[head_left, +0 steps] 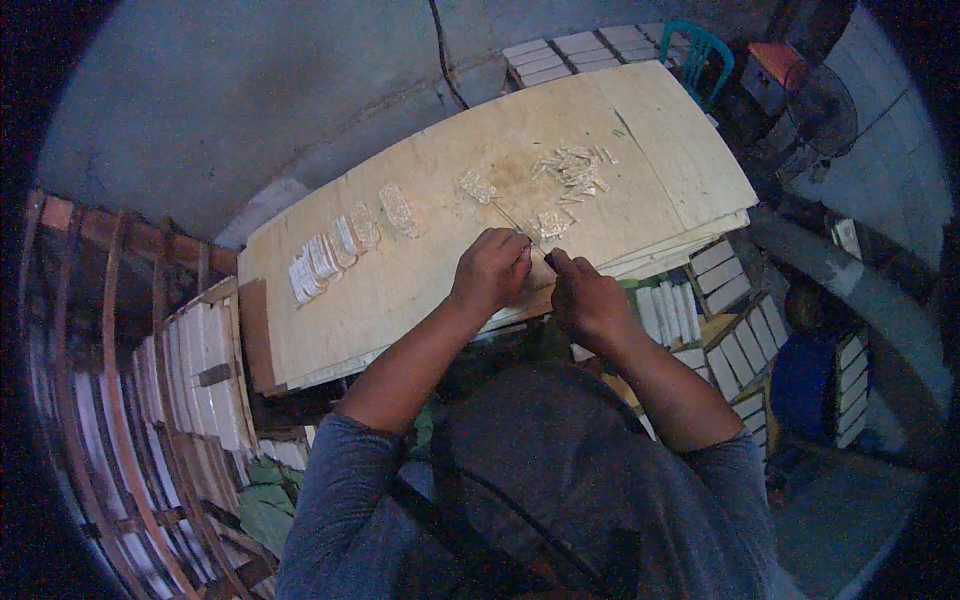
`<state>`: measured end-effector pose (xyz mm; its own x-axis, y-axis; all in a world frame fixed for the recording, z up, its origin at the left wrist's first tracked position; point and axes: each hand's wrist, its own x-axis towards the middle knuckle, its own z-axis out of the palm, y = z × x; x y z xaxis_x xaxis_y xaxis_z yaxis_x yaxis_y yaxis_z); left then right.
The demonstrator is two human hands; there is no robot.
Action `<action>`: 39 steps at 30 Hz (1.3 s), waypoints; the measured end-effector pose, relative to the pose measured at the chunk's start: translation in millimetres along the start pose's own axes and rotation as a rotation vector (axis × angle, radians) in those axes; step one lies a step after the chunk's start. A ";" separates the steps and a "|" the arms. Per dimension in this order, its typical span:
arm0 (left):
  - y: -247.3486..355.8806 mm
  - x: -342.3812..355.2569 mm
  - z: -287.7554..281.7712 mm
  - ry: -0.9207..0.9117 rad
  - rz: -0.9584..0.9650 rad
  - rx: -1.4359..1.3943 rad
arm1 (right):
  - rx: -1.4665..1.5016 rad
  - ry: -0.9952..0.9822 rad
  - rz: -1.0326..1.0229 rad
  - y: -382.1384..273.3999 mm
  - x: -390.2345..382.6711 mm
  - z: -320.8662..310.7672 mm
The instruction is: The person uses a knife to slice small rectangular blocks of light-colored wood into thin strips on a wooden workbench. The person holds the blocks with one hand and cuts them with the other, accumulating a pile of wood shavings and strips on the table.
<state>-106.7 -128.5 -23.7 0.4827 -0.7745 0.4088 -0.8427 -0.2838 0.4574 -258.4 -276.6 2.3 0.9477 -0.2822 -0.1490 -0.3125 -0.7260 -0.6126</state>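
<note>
Holding dk obj (pixel 549 260) w/ R grip (pixel 586 298), L grip (pixel 491 268) adj.

Wall (pixel 300 90): grey, unevenly shaded, with a dark cable (pixel 439 45) hanging down it.
Floor (pixel 905 110): grey, crossed by a dark line at upper right.
Table (pixel 690 170): pale, long plywood top, set near the wall.
Chair (pixel 722 62): teal, beyond the table's far right corner.
Far right corner: a round, dark shape (pixel 822 105), probably a fan, though murky.
Left side: upright brown slats (pixel 113 310).
Light: dim, bluish.
</note>
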 end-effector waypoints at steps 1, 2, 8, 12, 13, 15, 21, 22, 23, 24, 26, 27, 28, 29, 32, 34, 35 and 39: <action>-2.5 -0.3 2.3 -0.005 -0.001 0.019 | 0.010 -0.002 0.001 -0.9 0.3 -0.5; -4.5 -0.7 4.1 -0.011 -0.001 0.038 | 0.021 -0.005 0.003 -2.6 0.1 -2.4; -5.0 2.0 7.8 0.048 0.022 0.031 | 0.112 0.035 -0.040 3.3 -3.2 1.5; -6.9 1.3 9.6 0.058 0.022 0.021 | 0.117 0.022 -0.025 15.9 -14.4 6.0; -6.4 1.2 9.4 0.053 0.016 0.019 | 0.083 0.016 -0.009 20.6 -18.7 7.0; -5.3 1.0 8.4 0.034 -0.006 0.012 | 0.016 0.006 0.024 26.5 -25.2 6.6; -9.5 -2.7 11.1 0.075 -0.175 -0.090 | 0.059 0.075 -0.026 22.1 -24.4 -8.8; -4.2 -4.3 4.8 0.059 -0.295 -0.153 | 0.071 0.090 -0.015 21.7 -23.5 -10.2; 0.6 -3.5 -1.6 0.042 -0.416 -0.215 | 0.084 0.104 -0.004 21.3 -22.4 -11.4; 2.3 -1.9 -4.7 -0.001 -0.552 -0.324 | 0.096 0.116 0.009 21.4 -23.2 -11.4; 1.6 3.7 -7.6 -0.088 -0.825 -0.542 | 0.109 0.154 -0.022 27.2 -22.2 -3.1; 0.1 5.1 -7.2 -0.079 -0.863 -0.630 | 0.117 0.173 -0.042 27.0 -20.7 -1.5; -1.7 6.1 -5.3 -0.068 -0.900 -0.718 | 0.098 0.143 -0.034 25.9 -19.2 -1.5; -4.3 6.9 -3.9 -0.058 -0.935 -0.806 | 0.078 0.112 -0.025 23.0 -17.1 -2.1; -16.3 8.7 0.8 -0.116 -0.947 -0.929 | 0.070 0.087 -0.030 21.8 -15.2 1.8; -21.0 8.3 5.5 -0.093 -0.985 -0.952 | 0.058 0.102 -0.048 27.2 -14.6 10.3; -23.2 7.5 7.7 -0.082 -1.004 -0.963 | 0.039 0.112 -0.060 31.7 -14.3 15.9; -22.0 8.9 -1.7 -0.094 -1.068 -1.068 | -0.061 0.075 -0.030 19.5 -17.5 6.4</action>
<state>-83.5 -128.3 -28.8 0.6866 -0.5205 -0.5076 0.4662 -0.2204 0.8568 -280.6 -281.8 -12.1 0.9498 -0.3047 -0.0712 -0.2898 -0.7709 -0.5672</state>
